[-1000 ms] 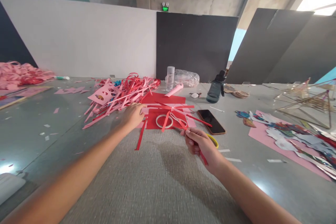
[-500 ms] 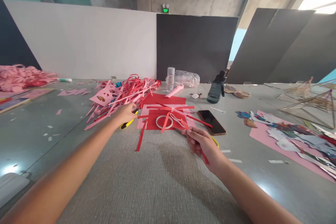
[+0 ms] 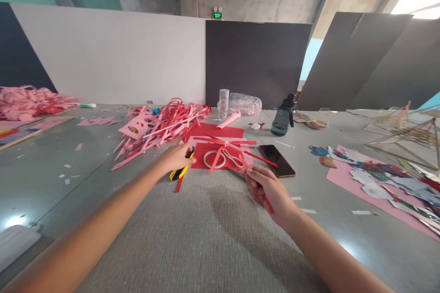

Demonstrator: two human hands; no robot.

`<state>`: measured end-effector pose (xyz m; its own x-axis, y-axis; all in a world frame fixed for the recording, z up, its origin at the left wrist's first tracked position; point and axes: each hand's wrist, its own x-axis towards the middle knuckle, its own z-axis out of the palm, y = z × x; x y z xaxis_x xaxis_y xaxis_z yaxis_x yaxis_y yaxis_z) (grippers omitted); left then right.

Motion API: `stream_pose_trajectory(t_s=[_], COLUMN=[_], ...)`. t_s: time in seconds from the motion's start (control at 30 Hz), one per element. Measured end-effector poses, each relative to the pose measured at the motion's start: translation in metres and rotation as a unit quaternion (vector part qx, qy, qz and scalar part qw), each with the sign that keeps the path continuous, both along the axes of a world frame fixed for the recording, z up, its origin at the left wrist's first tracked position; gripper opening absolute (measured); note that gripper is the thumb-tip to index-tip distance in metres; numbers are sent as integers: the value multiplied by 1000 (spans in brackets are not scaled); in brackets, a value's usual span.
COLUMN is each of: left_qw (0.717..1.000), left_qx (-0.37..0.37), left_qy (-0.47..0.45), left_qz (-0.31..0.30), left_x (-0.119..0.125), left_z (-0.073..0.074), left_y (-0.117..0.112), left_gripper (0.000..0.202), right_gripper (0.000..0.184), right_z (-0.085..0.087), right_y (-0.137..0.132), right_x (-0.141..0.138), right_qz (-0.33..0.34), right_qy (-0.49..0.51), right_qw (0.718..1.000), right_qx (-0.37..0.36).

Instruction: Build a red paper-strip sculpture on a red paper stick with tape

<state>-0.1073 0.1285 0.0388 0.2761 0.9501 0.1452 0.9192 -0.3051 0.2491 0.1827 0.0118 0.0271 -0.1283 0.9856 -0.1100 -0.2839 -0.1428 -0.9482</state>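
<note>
My left hand (image 3: 176, 158) is closed around a yellow and black utility knife (image 3: 180, 172) at the left edge of a red paper sheet (image 3: 208, 150). My right hand (image 3: 264, 187) pinches a thin red paper strip (image 3: 267, 203) just below the sheet's right corner. On the sheet lie a ring of clear tape (image 3: 215, 159), white-handled scissors (image 3: 233, 158) and several crossed red strips. A loose red strip (image 3: 178, 185) lies under the knife.
A heap of pink and red paper offcuts (image 3: 156, 124) sits left of the sheet. A dark phone (image 3: 277, 160) lies to the right, a dark water bottle (image 3: 282, 120) and a small clear bottle (image 3: 223, 104) behind. Coloured cutouts on pink paper (image 3: 378, 178) fill the right side.
My left hand picked up the yellow knife near the offcut heap and moved it right, toward the red sheet. My right hand stayed put with its strip.
</note>
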Motion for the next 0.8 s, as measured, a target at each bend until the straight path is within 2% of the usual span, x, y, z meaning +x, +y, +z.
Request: stream_pose_trajectory(t_s=[0.13,0.27,0.3,0.37,0.43,0.47,0.5,0.53,0.6,0.67,0.8], left_qw=[996,991,987,986,985,985,985,984,983,981,978], left_qx=[87,106,112,111,110,111,112,113,113,112,118], left_qy=[-10,-20,-26,-29,-34,-38,-43,-49,-63,-79,-106], left_qz=[-5,-78,-108,-124,-128,-127,-127,-128,-131,-135,-138], left_x=[20,56,62,69,69,68,67,67,67,68,72], left_z=[-6,-23,-27,-35,-41,-42,-43,-43,-42,-40,-38], left_y=[-10,-30,-33,-37,-37,-37,-36,-35,-35,-37,-41], left_gripper=[20,24,25,24,21,20,19,19,19,18,19], right_gripper=[31,31,32,34,32,30,28,27,27,24,23], right_z=[3,4,4,4,3,2,1,0,-2,-3,-5], right_y=[-1,-3,-3,-2,2,5,9,13,22,31,48], right_x=[0,0,0,1,5,8,12,16,28,38,45], right_qz=[-3,-12,-19,-39,-62,-76,-94,-111,-137,-146,-136], right_qy=[14,40,44,43,-1,-70,-168,-275,-457,-544,-638], right_qw=[1000,999,999,998,997,992,976,945,858,801,736], right_qx=[9,9,9,13,39,68,105,141,192,200,179])
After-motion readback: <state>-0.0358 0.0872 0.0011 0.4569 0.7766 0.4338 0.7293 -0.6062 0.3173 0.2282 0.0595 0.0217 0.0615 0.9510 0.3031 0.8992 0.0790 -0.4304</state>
